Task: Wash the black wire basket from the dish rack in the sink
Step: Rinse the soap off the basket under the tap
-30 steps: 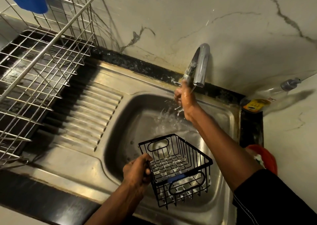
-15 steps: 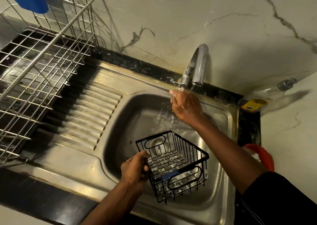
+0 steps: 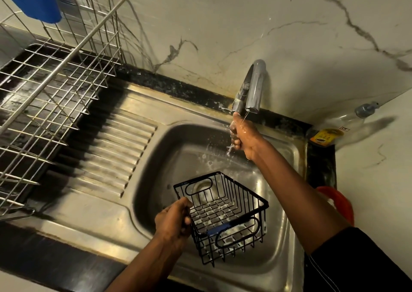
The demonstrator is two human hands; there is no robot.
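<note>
the left hand grips the left rim, a sound hold, of the probably light, stiff, wet-slick black wire basket over the sink's front edge; the right hand curls empty under the tap.
</note>
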